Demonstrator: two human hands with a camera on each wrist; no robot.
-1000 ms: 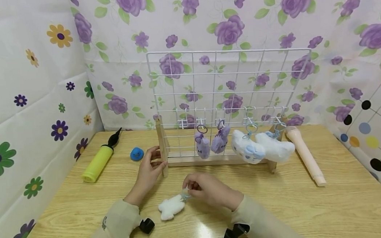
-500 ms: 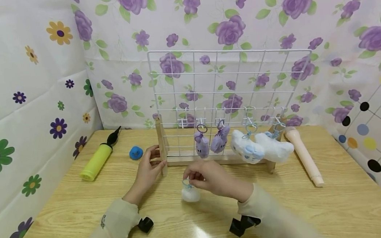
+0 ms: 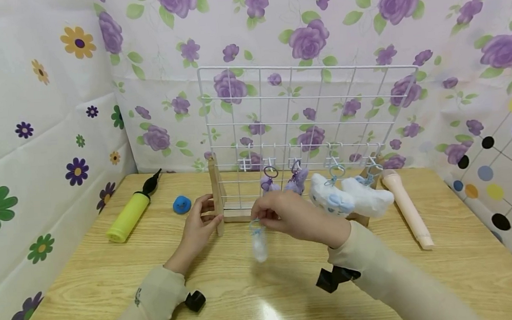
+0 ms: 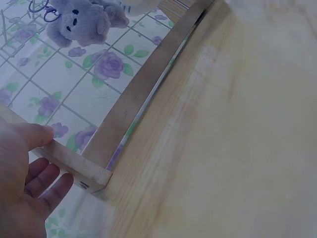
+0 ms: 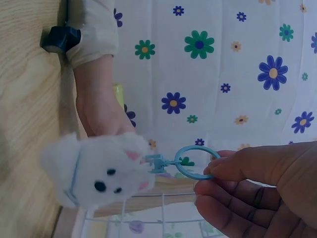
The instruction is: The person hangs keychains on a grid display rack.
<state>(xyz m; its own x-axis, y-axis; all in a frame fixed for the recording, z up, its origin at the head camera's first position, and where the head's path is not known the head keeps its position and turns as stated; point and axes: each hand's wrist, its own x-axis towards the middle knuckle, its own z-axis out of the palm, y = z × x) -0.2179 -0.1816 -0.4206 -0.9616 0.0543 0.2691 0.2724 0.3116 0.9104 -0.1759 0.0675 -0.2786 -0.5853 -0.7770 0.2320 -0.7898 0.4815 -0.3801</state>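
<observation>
My right hand (image 3: 296, 216) pinches the light-blue ring (image 5: 179, 159) of a white plush keychain (image 5: 111, 171) between thumb and fingers. The plush, with pink ears and dark eyes and nose, dangles over the table in front of the rack. With thumb and fingers either side, my left hand (image 3: 198, 227) grips the left wooden post (image 3: 216, 194) of the white wire grid rack (image 3: 309, 96). Two purple plush keychains (image 4: 86, 22), partly behind my right hand in the head view, hang from hooks. Right of them hang white plush keychains (image 3: 368, 197) on blue rings.
An empty white hook (image 3: 245, 164) sits on the rack left of the purple plushes. Left on the table (image 3: 229, 298) lie a yellow hand pump (image 3: 129, 216) and a small blue toy (image 3: 181, 204). At right rests a pale pink tube-shaped object (image 3: 408, 209).
My right hand has lifted the white plush keychain off the table by its ring and moved it toward the rack, slightly right. My left hand has stayed on the post.
</observation>
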